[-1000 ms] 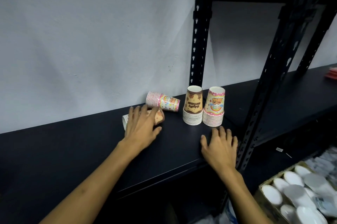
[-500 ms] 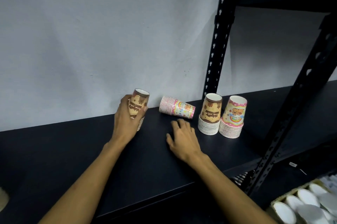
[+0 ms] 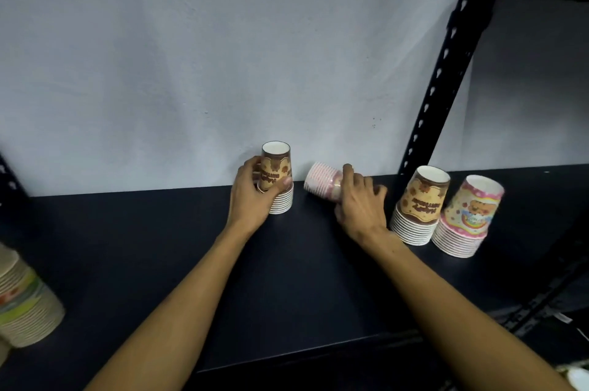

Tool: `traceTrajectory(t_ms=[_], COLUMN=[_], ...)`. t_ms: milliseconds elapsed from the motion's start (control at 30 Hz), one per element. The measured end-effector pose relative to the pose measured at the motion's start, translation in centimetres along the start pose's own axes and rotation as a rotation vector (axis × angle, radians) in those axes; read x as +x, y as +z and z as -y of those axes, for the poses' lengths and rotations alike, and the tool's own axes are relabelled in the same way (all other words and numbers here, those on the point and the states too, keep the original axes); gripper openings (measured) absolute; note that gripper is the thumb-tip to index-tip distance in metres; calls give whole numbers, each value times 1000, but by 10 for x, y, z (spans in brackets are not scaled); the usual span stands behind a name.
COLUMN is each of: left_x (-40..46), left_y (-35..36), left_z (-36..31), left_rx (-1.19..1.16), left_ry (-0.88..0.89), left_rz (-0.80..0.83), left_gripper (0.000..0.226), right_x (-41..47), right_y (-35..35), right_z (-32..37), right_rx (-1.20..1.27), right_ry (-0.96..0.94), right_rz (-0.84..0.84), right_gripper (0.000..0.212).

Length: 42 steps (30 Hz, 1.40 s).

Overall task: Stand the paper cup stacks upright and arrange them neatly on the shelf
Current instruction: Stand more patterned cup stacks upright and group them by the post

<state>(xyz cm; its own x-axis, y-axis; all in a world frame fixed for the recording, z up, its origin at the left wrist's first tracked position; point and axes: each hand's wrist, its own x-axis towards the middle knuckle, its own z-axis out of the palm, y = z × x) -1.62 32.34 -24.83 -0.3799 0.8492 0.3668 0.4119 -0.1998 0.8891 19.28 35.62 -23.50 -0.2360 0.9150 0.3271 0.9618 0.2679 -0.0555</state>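
Paper cup stacks (image 3: 420,205): four upright, one lying

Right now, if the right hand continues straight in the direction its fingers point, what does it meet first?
The right hand already grips the lying pink cup stack; beyond it, probably the white wall, though depth is unclear.

shelf (image 3: 191,263) black | four cup stacks upright (mouths down) | pink stack (image 3: 322,185) lying

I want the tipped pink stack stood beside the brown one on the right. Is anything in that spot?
Nothing visible: the right hand grips the tipped pink stack, and bare shelf lies before the brown stack.
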Motion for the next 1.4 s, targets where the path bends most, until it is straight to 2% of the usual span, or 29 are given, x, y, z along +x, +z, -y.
traceTrajectory(t_ms=[100,200,333,500,633,767,900,1067,1267,1400], left_x=[0,-3,0,2,5,4,7,6,4,2], left_y=[-1,-3,-3,-4,-10,-15,-21,-19,-17,-18], left_z=[0,2,7,11,11,7,12,12,12,13], left_rx=[-2,11,6,-17,-33,-53,-41,-26,-4,5], left_ry=[6,-21,-61,-86,-119,-126,-147,-132,-107,-96], left_rz=[2,91,113,152,228,298,387,356,327,323], left_gripper=[70,81,74,79,83,69,75,75,81,87], right_x=[-3,-8,-7,-1,4,7,3,-13,-20,-20], right_y=[-9,-22,-45,-66,-64,-50,-36,-1,19,22], right_z=[3,3,-5,-10,-4,5,11,9,3,5], right_rx=[174,435,630,675,711,795,900,993,1059,1066], right_ry=[-41,41,111,94,31,10,9,46,110,73], right_rz=[54,84,28,-7,-9,-42,-5,84,20,34], right_gripper=[56,61,71,87,83,81,77,72,74,82])
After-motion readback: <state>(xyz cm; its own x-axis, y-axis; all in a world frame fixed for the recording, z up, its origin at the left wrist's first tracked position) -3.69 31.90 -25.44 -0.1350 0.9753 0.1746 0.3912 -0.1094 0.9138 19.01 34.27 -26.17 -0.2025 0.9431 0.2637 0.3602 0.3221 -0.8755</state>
